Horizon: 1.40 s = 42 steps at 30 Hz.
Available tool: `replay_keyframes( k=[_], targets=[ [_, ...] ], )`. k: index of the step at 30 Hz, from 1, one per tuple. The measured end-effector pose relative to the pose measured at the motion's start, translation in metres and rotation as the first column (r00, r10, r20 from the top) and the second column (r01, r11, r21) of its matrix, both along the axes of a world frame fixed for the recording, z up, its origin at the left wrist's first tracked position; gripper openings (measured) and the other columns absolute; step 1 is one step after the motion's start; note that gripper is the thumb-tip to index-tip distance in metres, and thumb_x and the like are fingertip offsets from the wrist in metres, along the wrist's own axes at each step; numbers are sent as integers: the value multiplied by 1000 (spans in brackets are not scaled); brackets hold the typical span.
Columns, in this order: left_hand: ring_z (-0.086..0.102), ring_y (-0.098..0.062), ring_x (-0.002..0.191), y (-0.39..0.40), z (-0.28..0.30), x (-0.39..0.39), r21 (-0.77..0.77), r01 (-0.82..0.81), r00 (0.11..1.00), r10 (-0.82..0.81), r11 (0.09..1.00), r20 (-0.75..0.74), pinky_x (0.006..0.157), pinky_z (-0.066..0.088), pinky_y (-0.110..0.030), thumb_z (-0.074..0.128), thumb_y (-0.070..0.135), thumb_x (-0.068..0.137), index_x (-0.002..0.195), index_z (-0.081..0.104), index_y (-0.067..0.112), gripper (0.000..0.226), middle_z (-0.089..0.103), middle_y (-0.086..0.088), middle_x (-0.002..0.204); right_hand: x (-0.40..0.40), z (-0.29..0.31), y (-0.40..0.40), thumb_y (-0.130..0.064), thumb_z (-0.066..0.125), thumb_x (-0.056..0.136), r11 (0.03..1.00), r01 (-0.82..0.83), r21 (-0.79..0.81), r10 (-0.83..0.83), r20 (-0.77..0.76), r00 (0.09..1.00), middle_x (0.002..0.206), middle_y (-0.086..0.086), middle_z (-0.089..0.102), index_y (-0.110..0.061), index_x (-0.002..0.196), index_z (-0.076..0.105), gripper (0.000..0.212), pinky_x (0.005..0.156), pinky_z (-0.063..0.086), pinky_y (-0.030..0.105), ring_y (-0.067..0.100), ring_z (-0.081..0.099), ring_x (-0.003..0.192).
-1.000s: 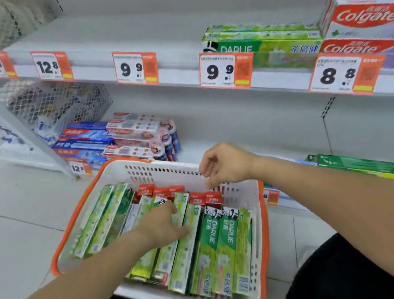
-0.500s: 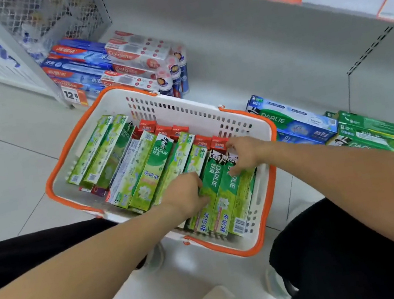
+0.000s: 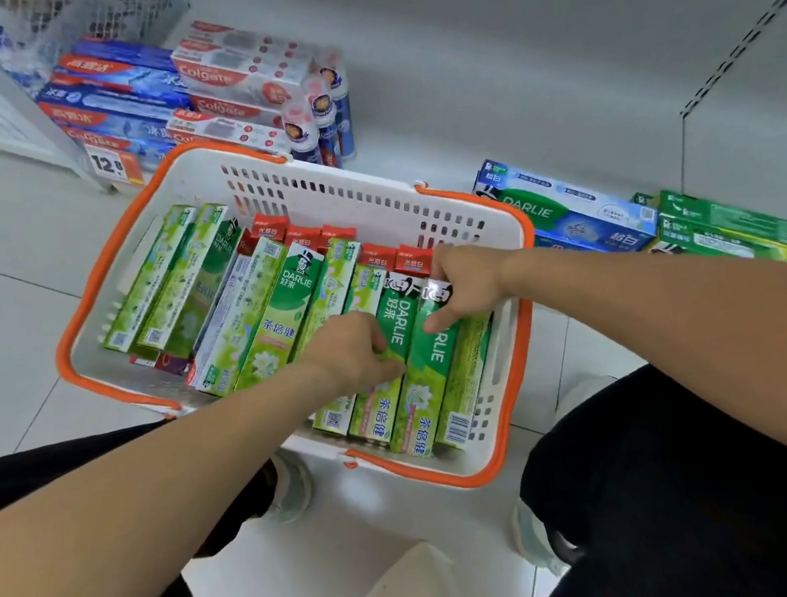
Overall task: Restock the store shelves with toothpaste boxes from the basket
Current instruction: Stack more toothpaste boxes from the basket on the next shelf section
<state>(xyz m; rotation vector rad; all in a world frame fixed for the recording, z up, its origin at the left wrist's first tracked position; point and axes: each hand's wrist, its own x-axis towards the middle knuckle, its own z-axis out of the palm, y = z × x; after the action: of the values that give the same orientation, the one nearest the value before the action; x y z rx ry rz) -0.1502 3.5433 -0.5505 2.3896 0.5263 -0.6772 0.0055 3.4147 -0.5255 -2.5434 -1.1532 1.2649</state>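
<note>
A white basket (image 3: 362, 183) with an orange rim sits on the floor before the bottom shelf, filled with several green Darlie toothpaste boxes (image 3: 271, 329) lying side by side over red boxes (image 3: 305, 237). Both hands are in its right half. My left hand (image 3: 351, 352) curls its fingers over the left edge of a green Darlie box (image 3: 401, 328). My right hand (image 3: 464, 281) pinches the top end of the neighbouring green box (image 3: 432, 370), thumb on its face.
Colgate boxes (image 3: 208, 76) and small tubes (image 3: 322, 117) fill the bottom shelf at left. Blue Darlie boxes (image 3: 569, 211) and green boxes (image 3: 754, 227) lie on the shelf right of the basket. Price tags hang overhead. My knees flank the basket.
The view dropped from the upper shelves to the basket. My right hand came down from the basket's far rim onto the right-hand green boxes; my left hand slid right to meet it.
</note>
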Motion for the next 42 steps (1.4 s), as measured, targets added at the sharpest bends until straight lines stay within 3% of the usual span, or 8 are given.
replay_keyframes(
  k=[6,14,20,27,31,34,39,42],
  targets=[
    [59,-18,93,20,34,16,-124,-56,998,60,991,33,77,43,-28,79,53,77,126,53,17,66,60,0,106,16,46,13,-26,86,77,973,144,182,-117,-149,982,112,12,62,-11,116,48,56,79,59,48,29,68,87],
    [55,-22,99,43,17,-1,31,-232,972,233,972,-12,79,44,-30,72,61,79,137,42,7,85,59,-10,121,46,90,15,-11,81,82,810,396,432,-287,-298,911,73,5,71,-6,116,56,43,69,60,37,16,70,62],
    [47,-14,61,21,4,-13,178,-95,995,98,980,-8,52,35,-28,76,55,79,84,47,14,51,46,0,73,37,70,8,-10,77,85,722,565,400,-391,-438,810,90,14,73,-2,116,56,38,66,63,34,23,73,76],
    [49,-15,59,4,12,-7,341,13,998,9,940,-62,50,40,-26,77,44,83,70,42,16,47,53,-2,76,28,51,-2,-10,81,81,708,609,358,-441,-450,777,102,20,73,-9,104,59,32,84,58,59,41,72,97],
    [66,-19,54,28,30,0,93,-158,981,167,983,-102,53,58,-31,86,38,69,72,67,0,43,70,-7,61,39,73,-8,-10,81,80,704,607,370,-444,-437,782,94,20,74,-4,112,58,40,81,61,51,38,73,91],
    [70,-22,66,49,74,5,-357,-389,919,383,849,-89,68,61,-31,85,21,76,87,71,-1,29,76,-17,84,52,112,-16,-10,81,80,694,582,424,-411,-431,804,99,28,72,-7,109,57,38,72,63,42,33,72,82],
    [65,-15,71,74,175,24,-706,-212,938,342,676,45,55,41,-22,98,43,45,120,64,4,91,74,-12,100,67,187,-31,-14,79,81,692,508,513,-294,-442,848,106,24,72,-3,114,56,42,82,61,47,32,74,93],
    [64,-22,85,78,223,36,-762,-112,934,330,638,139,68,47,-31,96,40,49,120,66,5,85,71,-17,111,66,218,-32,-17,76,82,613,538,578,-251,-504,827,105,18,75,-2,115,59,40,67,60,33,24,74,85]
  ],
)
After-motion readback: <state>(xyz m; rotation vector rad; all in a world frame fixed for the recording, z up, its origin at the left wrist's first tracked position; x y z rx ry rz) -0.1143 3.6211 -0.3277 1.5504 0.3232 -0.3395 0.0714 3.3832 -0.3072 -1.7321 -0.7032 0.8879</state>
